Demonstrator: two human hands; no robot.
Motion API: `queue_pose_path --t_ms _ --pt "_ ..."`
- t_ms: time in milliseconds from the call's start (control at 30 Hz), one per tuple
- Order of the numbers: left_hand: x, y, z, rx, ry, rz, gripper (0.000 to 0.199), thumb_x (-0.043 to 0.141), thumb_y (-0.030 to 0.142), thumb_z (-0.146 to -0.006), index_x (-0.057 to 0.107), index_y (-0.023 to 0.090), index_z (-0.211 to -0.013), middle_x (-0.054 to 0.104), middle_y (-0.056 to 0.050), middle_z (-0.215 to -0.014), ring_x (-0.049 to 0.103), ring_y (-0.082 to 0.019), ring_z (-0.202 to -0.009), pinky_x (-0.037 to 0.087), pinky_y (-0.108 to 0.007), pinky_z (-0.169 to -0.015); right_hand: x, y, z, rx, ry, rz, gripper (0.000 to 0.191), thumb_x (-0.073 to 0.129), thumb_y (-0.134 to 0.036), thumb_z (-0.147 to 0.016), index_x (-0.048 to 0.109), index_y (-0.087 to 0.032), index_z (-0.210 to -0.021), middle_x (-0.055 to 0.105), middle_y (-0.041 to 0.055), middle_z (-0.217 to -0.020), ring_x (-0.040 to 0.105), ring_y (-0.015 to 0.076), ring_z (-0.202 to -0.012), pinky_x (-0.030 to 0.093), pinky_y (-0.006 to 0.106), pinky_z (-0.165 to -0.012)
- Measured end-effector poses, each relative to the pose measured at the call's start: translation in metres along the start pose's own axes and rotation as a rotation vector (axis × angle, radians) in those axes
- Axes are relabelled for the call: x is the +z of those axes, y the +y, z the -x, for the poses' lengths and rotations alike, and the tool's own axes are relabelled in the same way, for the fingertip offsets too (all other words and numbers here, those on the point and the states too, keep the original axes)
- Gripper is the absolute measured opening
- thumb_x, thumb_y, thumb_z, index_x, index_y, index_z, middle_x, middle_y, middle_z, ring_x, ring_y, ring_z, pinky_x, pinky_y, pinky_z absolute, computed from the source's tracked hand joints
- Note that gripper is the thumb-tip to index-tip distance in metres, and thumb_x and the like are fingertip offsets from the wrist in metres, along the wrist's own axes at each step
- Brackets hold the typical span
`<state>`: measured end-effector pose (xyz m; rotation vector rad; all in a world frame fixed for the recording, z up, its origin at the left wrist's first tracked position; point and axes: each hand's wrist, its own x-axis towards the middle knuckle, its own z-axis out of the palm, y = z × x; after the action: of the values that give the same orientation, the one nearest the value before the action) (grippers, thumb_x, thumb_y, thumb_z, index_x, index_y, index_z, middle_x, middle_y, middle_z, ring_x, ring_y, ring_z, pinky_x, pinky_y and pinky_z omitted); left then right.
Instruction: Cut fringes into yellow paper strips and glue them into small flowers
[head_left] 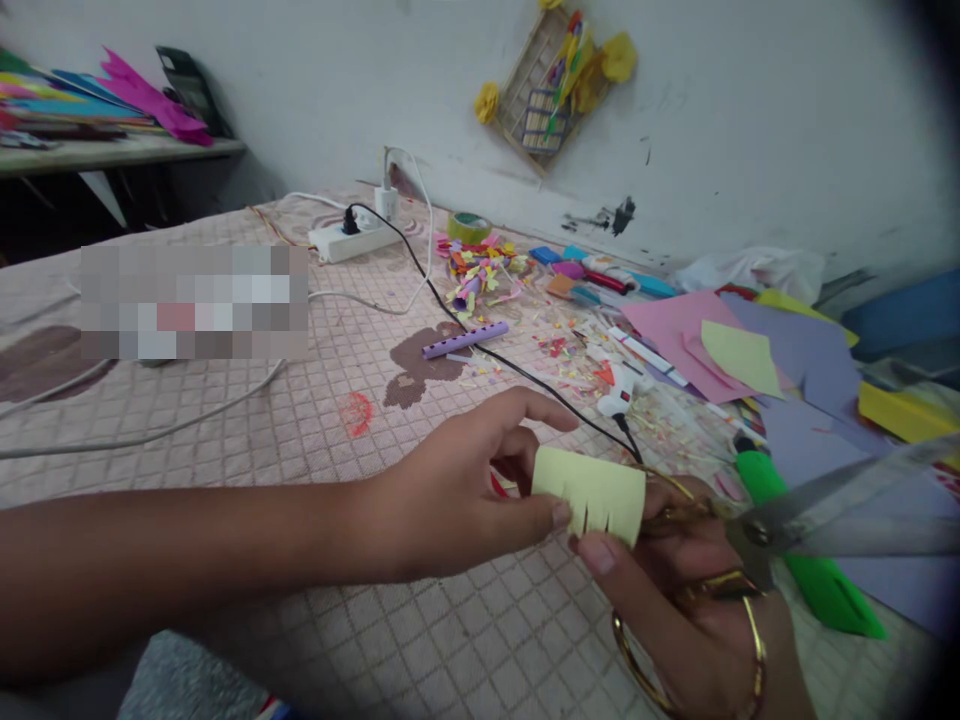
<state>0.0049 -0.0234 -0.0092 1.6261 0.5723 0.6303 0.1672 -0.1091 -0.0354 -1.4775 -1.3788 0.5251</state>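
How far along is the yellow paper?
Done: a few slits in the paper, lower edge. In hand: paper pinched by left hand and right hand; scissors also in right hand, blades clear of it. Left: possibly more slits; thumbs hide part of that edge.

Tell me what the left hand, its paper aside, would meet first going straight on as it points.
Likely the right hand, just past the yellow paper that the left hand pinches, though depth is unclear.

White wall [300, 80], black smudges; table [315, 380] under checked cloth.
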Motion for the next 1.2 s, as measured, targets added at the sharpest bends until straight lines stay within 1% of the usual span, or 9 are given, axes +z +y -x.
queue_pose_path --t_ms 133,300,400,500,600,833,1000,1133,1200 --pt "0.0 0.002 0.001 0.008 0.038 0.014 0.039 0.056 0.015 -0.075 0.038 0.019 -0.11 0.053 0.002 -0.072 0.052 -0.01 -0.063 0.041 -0.02 -0.052 0.003 -0.002 0.004 0.072 0.082 -0.165 0.014 0.06 -0.023 -0.076 0.051 -0.027 -0.086 0.061 0.0015 -0.082 0.063 0.0201 -0.08 0.053 0.034 -0.068" --pt "0.001 0.001 0.002 0.029 0.016 -0.034 0.038 0.055 0.022 -0.078 0.039 0.018 -0.112 0.055 0.0 -0.076 0.053 -0.011 -0.066 0.042 -0.022 -0.055 -0.001 0.0 -0.001 -0.113 0.121 -0.022 0.014 0.059 -0.016 -0.077 0.05 -0.026 -0.081 0.06 -0.0003 -0.079 0.063 0.0168 -0.079 0.053 0.031 -0.069" --pt "0.002 0.0 0.002 0.0 0.066 0.009 0.032 0.048 0.032 -0.084 0.043 0.017 -0.111 0.055 -0.002 -0.078 0.052 -0.012 -0.068 0.044 -0.024 -0.058 -0.007 0.003 -0.004 -0.263 0.095 0.114 0.013 0.06 -0.017 -0.077 0.051 -0.026 -0.081 0.06 0.0007 -0.076 0.064 0.0189 -0.081 0.055 0.033 -0.065" --pt "0.002 0.0 -0.001 -0.057 0.05 0.005 0.025 0.044 0.036 -0.085 0.053 0.014 -0.094 0.055 -0.002 -0.075 0.051 -0.012 -0.068 0.043 -0.025 -0.059 -0.01 0.005 -0.006 -0.352 0.131 0.188 0.009 0.058 -0.019 -0.078 0.052 -0.026 -0.08 0.06 0.0014 -0.072 0.064 0.0192 -0.077 0.055 0.035 -0.064" --pt "0.001 0.001 -0.002 -0.068 0.017 -0.022 0.023 0.045 0.033 -0.085 0.052 0.014 -0.075 0.053 -0.001 -0.069 0.048 -0.011 -0.065 0.041 -0.024 -0.058 -0.009 0.005 -0.005 -0.325 0.149 0.174 0.009 0.06 -0.021 -0.077 0.052 -0.025 -0.079 0.06 0.0026 -0.072 0.063 0.0197 -0.074 0.055 0.037 -0.065" --pt "-0.004 0.006 -0.002 0.012 0.057 -0.085 0.02 0.049 0.028 -0.083 0.051 0.014 -0.069 0.049 0.002 -0.061 0.043 -0.008 -0.057 0.036 -0.021 -0.052 -0.005 0.003 -0.001 -0.139 0.136 -0.021 0.016 0.06 -0.022 -0.079 0.047 -0.027 -0.087 0.059 0.003 -0.083 0.064 0.0222 -0.081 0.055 0.039 -0.069" --pt "-0.009 0.011 -0.002 0.115 0.231 -0.032 0.02 0.052 0.025 -0.083 0.05 0.015 -0.065 0.046 0.003 -0.062 0.041 -0.007 -0.058 0.036 -0.019 -0.053 -0.011 0.012 -0.002 -0.132 -0.127 0.02 0.02 0.049 -0.039 -0.085 0.05 -0.029 -0.102 0.061 0.0044 -0.094 0.06 0.0236 -0.09 0.05 0.04 -0.076" --pt "-0.012 0.011 -0.003 0.252 0.421 0.06 0.016 0.051 0.025 -0.085 0.049 0.017 -0.071 0.051 0.002 -0.068 0.047 -0.008 -0.066 0.04 -0.019 -0.061 -0.009 0.003 0.002 -0.055 -0.284 0.383 0.027 0.044 -0.042 -0.086 0.048 -0.029 -0.109 0.062 0.0054 -0.093 0.061 0.0263 -0.086 0.049 0.038 -0.064" --pt "-0.012 0.009 -0.005 0.296 0.46 0.114 0.016 0.049 0.026 -0.086 0.047 0.018 -0.073 0.053 0.003 -0.071 0.049 -0.008 -0.068 0.041 -0.02 -0.064 -0.003 -0.002 0.005 -0.046 -0.292 0.541 0.029 0.048 -0.038 -0.082 0.048 -0.025 -0.108 0.062 0.007 -0.094 0.059 0.0273 -0.085 0.047 0.041 -0.066"
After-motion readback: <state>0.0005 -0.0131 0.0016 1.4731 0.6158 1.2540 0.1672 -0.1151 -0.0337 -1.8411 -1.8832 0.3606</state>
